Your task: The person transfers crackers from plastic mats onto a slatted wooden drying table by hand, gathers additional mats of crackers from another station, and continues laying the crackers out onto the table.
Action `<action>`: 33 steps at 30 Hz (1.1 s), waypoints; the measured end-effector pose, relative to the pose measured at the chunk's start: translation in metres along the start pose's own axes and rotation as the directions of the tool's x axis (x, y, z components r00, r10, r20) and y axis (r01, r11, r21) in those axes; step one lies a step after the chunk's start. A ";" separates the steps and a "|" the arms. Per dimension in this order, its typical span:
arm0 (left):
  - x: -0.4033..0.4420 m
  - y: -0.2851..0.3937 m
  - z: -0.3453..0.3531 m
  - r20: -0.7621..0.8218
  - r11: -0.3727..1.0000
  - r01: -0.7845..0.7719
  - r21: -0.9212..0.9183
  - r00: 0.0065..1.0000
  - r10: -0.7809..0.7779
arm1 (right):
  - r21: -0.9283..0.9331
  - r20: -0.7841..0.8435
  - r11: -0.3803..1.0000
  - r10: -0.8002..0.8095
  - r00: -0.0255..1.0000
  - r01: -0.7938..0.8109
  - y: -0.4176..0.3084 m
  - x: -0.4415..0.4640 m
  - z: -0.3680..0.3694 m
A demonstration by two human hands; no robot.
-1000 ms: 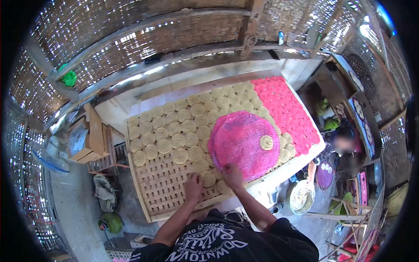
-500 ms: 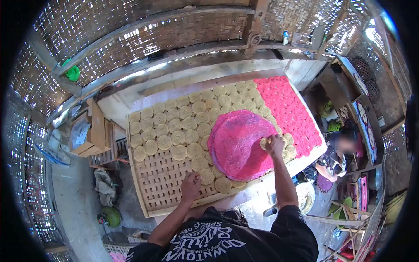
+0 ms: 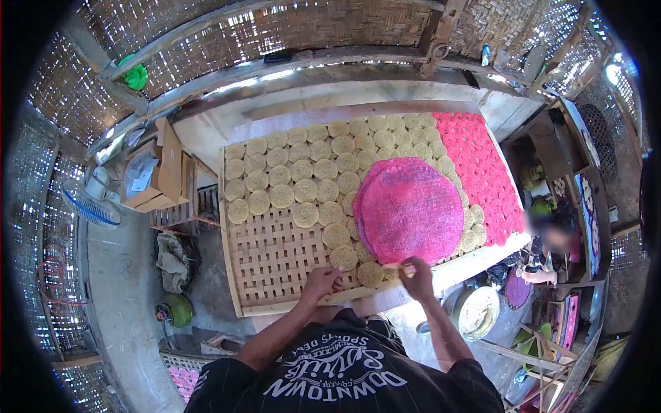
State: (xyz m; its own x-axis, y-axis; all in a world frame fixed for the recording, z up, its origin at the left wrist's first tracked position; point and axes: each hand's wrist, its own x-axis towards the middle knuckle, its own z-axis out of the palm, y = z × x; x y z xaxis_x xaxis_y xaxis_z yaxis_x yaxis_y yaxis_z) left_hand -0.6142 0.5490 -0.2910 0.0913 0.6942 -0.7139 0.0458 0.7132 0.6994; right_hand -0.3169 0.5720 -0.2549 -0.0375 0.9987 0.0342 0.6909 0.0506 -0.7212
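A woven bamboo tray (image 3: 272, 258) bears rows of tan round discs (image 3: 281, 196) and, at its right end, pink discs (image 3: 480, 172). On the tan discs lies a stack of round pink sheets (image 3: 412, 210), with no disc on top. My right hand (image 3: 416, 277) pinches a tan disc (image 3: 392, 270), seen nearly edge-on, just below the stack. My left hand (image 3: 322, 283) rests at the tray's front edge beside a tan disc (image 3: 344, 257); its fingers are curled, and whether they hold anything is hidden.
A cardboard box (image 3: 153, 172) and a blue fan (image 3: 93, 199) stand at the left. At the right a co-worker's arm (image 3: 539, 277) shows near a large bowl (image 3: 476, 311). A green gas cylinder (image 3: 177, 310) is on the floor at lower left.
My right hand has taken the tan disc off the pink stack and brought it down to the front edge. The view has shifted, and my left hand stays near the front edge.
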 end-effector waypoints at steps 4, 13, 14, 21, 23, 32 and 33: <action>-0.009 0.012 0.002 0.146 0.960 0.183 -0.213 0.977 -0.154 | 0.085 0.158 0.979 -0.195 0.968 0.184 -0.050 -0.006 0.045; 0.006 -0.038 0.010 -0.177 0.902 -0.264 0.342 0.925 0.338 | -0.137 0.361 0.734 -0.588 0.724 0.665 -0.025 -0.032 0.089; 0.008 -0.042 0.011 -0.176 0.840 -0.247 0.484 0.912 0.370 | -0.152 0.392 0.729 -0.576 0.717 0.668 -0.019 -0.034 0.092; -0.005 -0.033 0.017 -0.187 0.653 -0.287 0.701 0.810 0.557 | -0.055 0.310 0.863 -0.464 0.830 0.503 -0.034 -0.040 0.079; -0.008 -0.032 0.015 -0.169 0.663 -0.314 0.679 0.812 0.558 | 0.059 0.244 0.933 -0.359 0.901 0.356 -0.031 -0.037 0.075; -0.013 -0.029 0.018 -0.167 0.651 -0.379 0.658 0.769 0.617 | -0.476 -0.023 0.830 -0.344 0.939 0.293 -0.012 0.052 0.059; -0.016 -0.021 0.019 -0.175 0.667 -0.379 0.641 0.774 0.608 | -0.460 0.012 0.833 -0.339 0.941 0.306 -0.004 0.057 0.060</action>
State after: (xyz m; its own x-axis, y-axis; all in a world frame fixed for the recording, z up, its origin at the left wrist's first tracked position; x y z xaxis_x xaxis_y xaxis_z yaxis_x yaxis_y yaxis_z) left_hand -0.5978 0.5209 -0.2936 -0.0760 0.9882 -0.1329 0.6333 0.1508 0.7590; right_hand -0.3649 0.6290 -0.2913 -0.2782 0.9222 0.2685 0.8966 0.3496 -0.2719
